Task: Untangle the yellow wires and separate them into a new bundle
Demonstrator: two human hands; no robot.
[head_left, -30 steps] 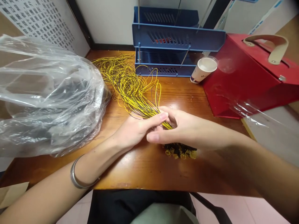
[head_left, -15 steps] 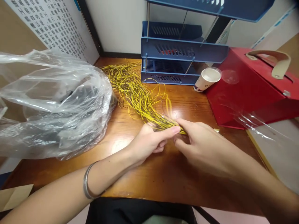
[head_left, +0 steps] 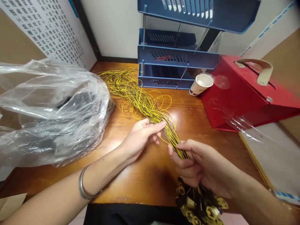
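A long bundle of thin yellow and black wires (head_left: pixel 140 100) runs from the back of the wooden table towards me, tangled and looped at its far end. Around its straighter near part my right hand (head_left: pixel 197 162) is closed. Below that fist hangs a cluster of black ends with yellowish, hexagonal-looking pieces (head_left: pixel 199 206), over the table's front edge. Farther up the bundle, my left hand (head_left: pixel 147 132) grips the wires, thumb on top and fingers curled beneath. A single yellow strand bows out between the two hands.
On the left sits a clear plastic bag (head_left: pixel 58 115) with dark contents. A blue tiered rack (head_left: pixel 178 56) stands at the back. Beside it are a tilted paper cup (head_left: pixel 201 83) and a red box (head_left: pixel 241 90) with a beige handle. The wooden table (head_left: pixel 138 184) ends just before my lap.
My right hand has moved down towards me and now grips the bundle lower, with the cluster of ends showing. My left hand has shifted slightly left. The wires between the hands are straighter.
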